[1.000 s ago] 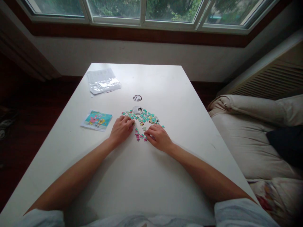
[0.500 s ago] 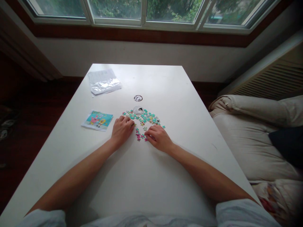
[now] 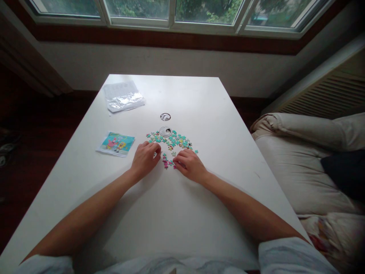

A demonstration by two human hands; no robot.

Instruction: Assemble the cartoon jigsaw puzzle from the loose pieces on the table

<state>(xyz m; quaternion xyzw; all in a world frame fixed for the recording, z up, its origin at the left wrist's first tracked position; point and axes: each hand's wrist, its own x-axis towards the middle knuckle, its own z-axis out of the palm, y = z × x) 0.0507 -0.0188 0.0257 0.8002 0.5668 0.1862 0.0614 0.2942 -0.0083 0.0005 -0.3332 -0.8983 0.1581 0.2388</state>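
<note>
My left hand point(image 3: 145, 158) is closed in a pinch left of the small joined strip of pink puzzle pieces point(image 3: 165, 161). A pale bit of a puzzle piece point(image 3: 155, 155) shows between its thumb and fingers. To the right of the strip, my right hand point(image 3: 190, 165) rests on the table with curled fingers and fingertips together. Whatever those fingertips hold is hidden. A loose pink piece point(image 3: 175, 167) lies just under them. Beyond both hands spreads an arc of mostly turquoise puzzle pieces point(image 3: 179, 139).
A picture card of cartoon figures point(image 3: 117, 144) lies left of my left hand. Farther back are a clear plastic sleeve with papers point(image 3: 124, 97), a round hole point(image 3: 165, 117) in the white table point(image 3: 176, 213), and a round disc point(image 3: 165, 131). A beige sofa point(image 3: 285, 167) stands at right.
My left hand has drawn its fingertips in and slightly left, and the yellowish-green piece at them no longer shows there. My right hand stays in almost the same place.
</note>
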